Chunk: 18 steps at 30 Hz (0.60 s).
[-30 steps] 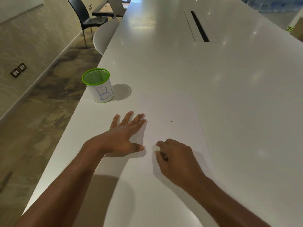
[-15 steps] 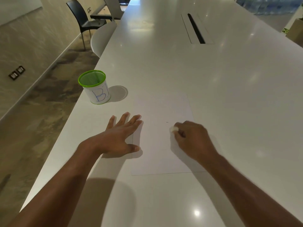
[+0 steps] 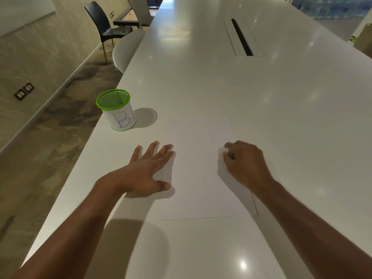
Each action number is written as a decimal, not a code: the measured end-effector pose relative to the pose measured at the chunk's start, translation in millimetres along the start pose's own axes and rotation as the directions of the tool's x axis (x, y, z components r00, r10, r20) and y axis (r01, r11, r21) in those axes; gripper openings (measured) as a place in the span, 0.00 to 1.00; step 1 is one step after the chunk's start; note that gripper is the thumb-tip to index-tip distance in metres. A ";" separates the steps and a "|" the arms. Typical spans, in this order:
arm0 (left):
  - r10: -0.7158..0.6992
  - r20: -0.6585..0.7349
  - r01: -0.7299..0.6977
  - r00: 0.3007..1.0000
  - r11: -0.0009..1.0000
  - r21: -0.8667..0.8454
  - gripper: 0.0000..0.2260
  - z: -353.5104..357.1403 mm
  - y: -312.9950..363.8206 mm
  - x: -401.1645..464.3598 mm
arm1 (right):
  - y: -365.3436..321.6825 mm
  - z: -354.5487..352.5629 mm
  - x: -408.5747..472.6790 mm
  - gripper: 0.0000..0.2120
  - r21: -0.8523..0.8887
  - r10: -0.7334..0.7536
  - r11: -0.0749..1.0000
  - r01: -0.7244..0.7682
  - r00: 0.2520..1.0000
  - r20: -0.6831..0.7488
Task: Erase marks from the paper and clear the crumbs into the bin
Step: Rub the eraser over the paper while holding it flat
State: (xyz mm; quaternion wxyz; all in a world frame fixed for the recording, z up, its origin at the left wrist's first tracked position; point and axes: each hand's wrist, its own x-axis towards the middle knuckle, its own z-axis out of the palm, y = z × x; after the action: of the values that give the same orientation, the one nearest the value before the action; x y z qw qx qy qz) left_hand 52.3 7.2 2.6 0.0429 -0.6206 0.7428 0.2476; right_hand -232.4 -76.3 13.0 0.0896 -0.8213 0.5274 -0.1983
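Observation:
A white sheet of paper [image 3: 198, 178] lies flat on the white table [image 3: 221, 87] in front of me. A small dark mark [image 3: 205, 153] shows near its middle. My left hand [image 3: 148, 170] lies flat with straight fingers, pressing the paper's left edge. My right hand [image 3: 244, 164] is curled at the paper's right side and pinches a small white eraser [image 3: 222, 151], just right of the mark. A small bin [image 3: 117, 109] with a green mesh rim and a white label reading "BI" stands on the table, up and left of the paper.
The table's left edge runs close beside the bin, with floor below. A white chair [image 3: 125, 49] is tucked under the table further back, a black chair [image 3: 104, 23] behind it. A cable slot [image 3: 241, 37] sits in the table's far middle.
My right hand with the eraser has moved from the paper's lower left, near my left thumb, up and right across the sheet. My left hand has stayed on the paper's left edge.

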 end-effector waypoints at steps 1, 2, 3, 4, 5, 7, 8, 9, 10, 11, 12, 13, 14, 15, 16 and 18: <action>0.001 -0.002 -0.001 1.000 1.000 -0.004 0.44 0.4 -0.1 -0.4 | -9.7 2.8 -7.0 0.12 0.017 -0.047 0.999 0.047 0.999 0.022; 0.003 -0.003 -0.003 1.000 1.000 -0.003 0.44 0.7 0.0 -0.7 | -16.7 5.2 -13.9 0.12 0.043 -0.085 0.996 0.083 0.995 0.045; 0.003 -0.002 -0.003 1.000 1.000 0.002 0.44 0.8 -0.3 -0.8 | -17.6 6.8 -15.8 0.11 0.056 -0.103 0.993 0.100 0.993 0.060; 0.002 0.001 -0.002 1.000 1.000 0.007 0.44 0.7 -0.5 -1.0 | -12.8 7.5 -11.9 0.09 0.047 -0.090 0.995 0.088 0.994 0.062; 0.002 0.004 -0.002 1.000 1.000 0.011 0.44 0.1 -0.2 -1.0 | -4.7 7.7 -4.0 0.06 0.031 -0.052 0.998 0.051 0.998 0.046; 0.002 0.006 -0.002 1.000 1.000 0.015 0.44 -1.0 0.6 -0.7 | 9.0 4.5 9.8 0.06 0.010 0.030 0.999 -0.030 1.000 0.003; 0.003 0.007 -0.003 1.000 1.000 0.018 0.44 -1.2 1.1 -0.3 | 11.3 3.7 12.6 0.06 -0.001 0.048 0.999 -0.048 0.999 -0.009; 0.003 0.007 -0.003 1.000 1.000 0.023 0.43 -1.3 1.7 -0.3 | 8.6 4.0 11.4 0.06 -0.007 0.038 0.999 -0.038 0.999 -0.014; 0.001 0.007 -0.001 1.000 1.000 0.026 0.43 -0.9 2.1 -0.4 | 1.8 5.0 6.3 0.06 -0.002 0.010 1.000 -0.010 1.000 -0.006; -0.002 0.007 0.002 1.000 1.000 0.027 0.43 -0.3 2.1 -0.7 | -6.7 7.2 -1.4 0.05 0.013 -0.024 1.000 0.024 1.000 0.012; -0.004 0.007 0.004 1.000 1.000 0.026 0.43 0.3 1.9 -0.9 | -14.3 9.2 -9.7 0.06 0.033 -0.059 0.998 0.058 0.998 0.037; -0.005 0.009 0.005 1.000 1.000 0.028 0.43 0.3 2.0 -1.2 | -17.1 10.5 -14.5 0.06 0.046 -0.084 0.996 0.082 0.995 0.056; -0.007 0.013 0.006 1.000 0.999 0.032 0.43 0.0 2.3 -1.5 | -14.6 10.4 -13.5 0.07 0.041 -0.084 0.996 0.081 0.995 0.061; -0.010 0.017 0.010 1.000 0.999 0.035 0.43 -0.7 3.0 -1.7 | -8.0 9.5 -8.0 0.07 0.024 -0.054 0.998 0.053 0.997 0.051; -0.013 0.020 0.012 1.000 0.999 0.036 0.43 -1.3 3.8 -1.6 | -0.2 7.1 -1.4 0.07 0.004 -0.009 1.000 0.009 0.999 0.035; -0.014 0.016 0.013 1.000 0.999 0.037 0.43 -2.1 4.4 -1.9 | 9.8 2.2 7.6 0.08 -0.023 0.066 0.998 -0.067 0.998 -0.007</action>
State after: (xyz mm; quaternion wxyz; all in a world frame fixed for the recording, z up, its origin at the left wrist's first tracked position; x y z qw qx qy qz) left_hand 49.1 8.5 6.5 0.0622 -0.6226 0.7427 0.2387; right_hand -236.8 -87.5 9.2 0.0849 -0.8037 0.5569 -0.1915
